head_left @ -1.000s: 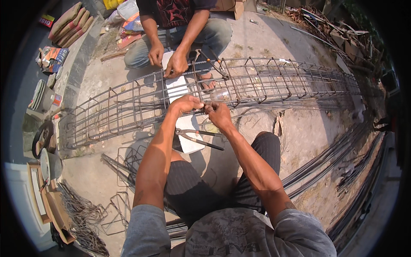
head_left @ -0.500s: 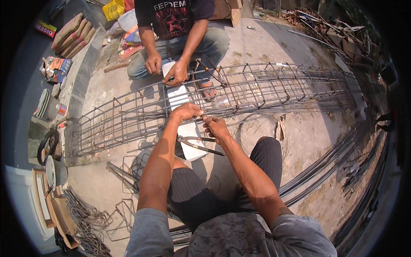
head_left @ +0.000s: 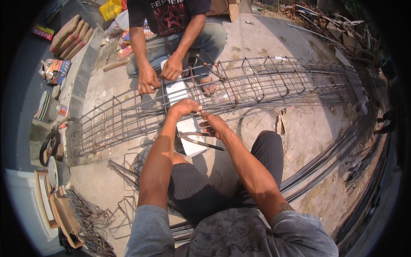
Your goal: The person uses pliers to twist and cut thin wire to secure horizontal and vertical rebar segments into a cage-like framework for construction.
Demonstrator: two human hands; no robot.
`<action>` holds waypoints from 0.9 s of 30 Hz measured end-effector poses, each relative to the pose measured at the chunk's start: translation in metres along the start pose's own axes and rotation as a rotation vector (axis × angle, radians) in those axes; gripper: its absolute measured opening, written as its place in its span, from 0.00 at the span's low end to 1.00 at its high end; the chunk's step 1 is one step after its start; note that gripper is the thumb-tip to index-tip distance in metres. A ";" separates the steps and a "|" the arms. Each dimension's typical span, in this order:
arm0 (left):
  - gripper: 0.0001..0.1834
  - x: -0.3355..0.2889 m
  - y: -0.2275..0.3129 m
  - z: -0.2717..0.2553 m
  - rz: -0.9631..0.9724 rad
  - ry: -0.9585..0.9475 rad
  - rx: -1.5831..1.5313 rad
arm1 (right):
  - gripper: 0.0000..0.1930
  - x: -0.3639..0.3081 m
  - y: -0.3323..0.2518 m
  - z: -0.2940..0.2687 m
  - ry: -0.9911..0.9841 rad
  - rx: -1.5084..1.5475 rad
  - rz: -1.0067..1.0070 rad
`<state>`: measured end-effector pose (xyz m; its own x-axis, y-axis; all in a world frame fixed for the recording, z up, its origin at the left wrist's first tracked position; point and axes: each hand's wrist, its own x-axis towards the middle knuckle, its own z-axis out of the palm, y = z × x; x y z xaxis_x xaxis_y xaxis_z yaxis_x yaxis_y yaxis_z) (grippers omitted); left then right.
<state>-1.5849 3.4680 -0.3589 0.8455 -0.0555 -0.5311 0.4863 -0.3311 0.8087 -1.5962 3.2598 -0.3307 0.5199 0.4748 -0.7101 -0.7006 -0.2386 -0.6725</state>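
Note:
My left hand (head_left: 185, 108) is closed in a pinch at the near side of a long rebar cage (head_left: 122, 121). Whatever lies between its fingertips is too small to name. Close beside it, my right hand (head_left: 215, 124) also pinches at the same bar, its other fingers curled; what it grips is hidden. Just below my hands, a pair of pincers (head_left: 198, 141) with dark handles lies across a white block (head_left: 191, 147), one handle end close to my right fingers. The block runs crosswise beneath the cage.
Opposite me a co-worker squats, both hands (head_left: 160, 75) at the cage's far bars. A second pair of pincers (head_left: 218, 73) hangs on the cage there. Long loose rods (head_left: 319, 165) lie at right, bent stirrups (head_left: 87, 214) at lower left, and a bucket (head_left: 60, 171) at left.
The co-worker's hands have shifted along the far bar, one coming down onto it. My hands stay at the same spot, with my right fingers slightly more spread below the pinch.

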 end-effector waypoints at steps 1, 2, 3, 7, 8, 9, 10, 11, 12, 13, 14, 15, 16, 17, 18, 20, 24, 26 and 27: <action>0.13 0.000 0.005 0.004 -0.012 0.005 -0.006 | 0.19 0.002 0.003 -0.003 0.008 0.005 -0.028; 0.13 -0.001 0.010 0.008 -0.024 0.010 -0.013 | 0.19 0.005 0.006 -0.007 0.017 0.009 -0.056; 0.13 -0.003 0.007 0.005 -0.028 0.015 -0.013 | 0.19 0.004 0.006 -0.005 0.010 0.008 -0.054; 0.13 -0.005 0.010 0.004 -0.035 0.002 -0.012 | 0.22 0.013 0.009 -0.014 0.009 -0.103 -0.156; 0.14 -0.005 0.014 0.007 -0.026 0.011 0.010 | 0.24 0.018 0.011 -0.019 0.028 -0.266 -0.257; 0.15 -0.006 0.013 0.008 -0.027 0.009 -0.023 | 0.24 0.019 0.011 -0.016 0.182 -0.587 -0.509; 0.15 -0.006 0.012 0.007 -0.028 0.009 -0.023 | 0.24 0.018 0.012 -0.013 0.182 -0.587 -0.509; 0.15 -0.005 0.013 0.006 -0.030 0.012 -0.007 | 0.24 0.017 0.015 -0.010 0.255 -0.748 -0.538; 0.16 -0.009 0.008 0.002 -0.041 0.023 0.006 | 0.24 0.010 0.013 0.001 0.316 -0.910 -0.566; 0.16 -0.011 0.007 0.001 -0.046 0.026 0.006 | 0.22 -0.001 0.007 0.006 0.349 -0.961 -0.571; 0.17 -0.012 0.007 0.000 -0.036 0.026 0.018 | 0.22 -0.002 0.006 0.008 0.342 -0.959 -0.571; 0.17 -0.012 0.008 0.001 -0.017 0.021 0.030 | 0.20 -0.002 0.006 0.006 0.406 -1.016 -0.631; 0.17 -0.011 0.009 0.003 -0.016 0.019 0.030 | 0.18 -0.003 0.005 0.005 0.469 -1.072 -0.691; 0.18 -0.010 0.010 0.004 -0.021 0.018 0.015 | 0.18 -0.001 0.006 0.005 0.470 -1.072 -0.690; 0.20 -0.009 0.009 0.004 -0.026 0.019 0.002 | 0.17 0.001 0.006 0.005 0.480 -1.055 -0.725; 0.21 -0.006 0.008 0.002 -0.055 0.015 -0.062 | 0.15 0.004 0.008 0.004 0.491 -1.036 -0.761; 0.26 -0.010 0.006 0.007 -0.059 0.013 -0.018 | 0.12 0.001 0.005 0.000 0.447 -1.089 -0.704; 0.27 -0.008 0.009 0.008 -0.059 0.002 0.003 | 0.12 0.002 0.004 -0.006 0.442 -1.109 -0.706; 0.27 -0.008 0.008 0.007 -0.063 0.001 0.023 | 0.11 0.000 0.003 -0.006 0.433 -1.126 -0.738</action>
<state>-1.5892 3.4594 -0.3501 0.8134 -0.0328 -0.5808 0.5337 -0.3553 0.7675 -1.5953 3.2544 -0.3337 0.8408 0.5413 0.0047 0.4469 -0.6892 -0.5703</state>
